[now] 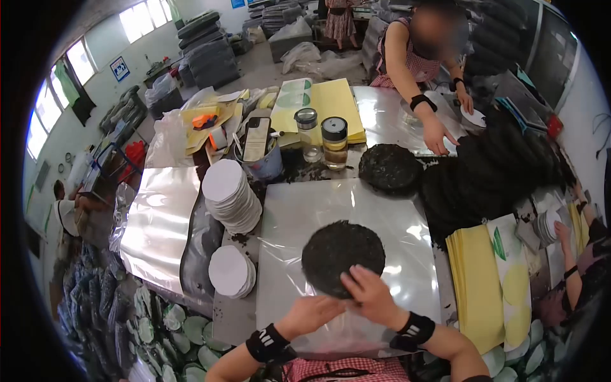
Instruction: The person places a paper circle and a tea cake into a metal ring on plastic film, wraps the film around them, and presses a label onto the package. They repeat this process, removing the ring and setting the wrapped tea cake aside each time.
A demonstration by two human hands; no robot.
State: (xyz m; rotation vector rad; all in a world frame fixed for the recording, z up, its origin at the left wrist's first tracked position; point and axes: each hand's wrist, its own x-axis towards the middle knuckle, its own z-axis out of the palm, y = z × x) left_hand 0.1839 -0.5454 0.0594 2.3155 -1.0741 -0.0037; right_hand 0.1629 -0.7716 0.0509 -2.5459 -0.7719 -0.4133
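Observation:
A round, dark cake of what looks like dried seaweed (340, 251) is in front of me, over a stack of clear plastic sheets or bags (286, 223). My right hand (377, 298) has its fingers on the cake's lower right face, gripping its near edge. Just left of it, my left hand (312, 317) is closed at the near edge of the cake; what its fingertips pinch is hidden. Beyond the stack lies another dark round cake (389, 169).
Stacks of white discs (229, 194) stand left, beside clear plastic film (159, 219). Behind are two jars (334, 143) and a tub holding a phone (256, 140). Dark cakes pile up (490, 178) at right, above yellow sheets (474, 286). Co-workers' hands (439, 135) work across and at right.

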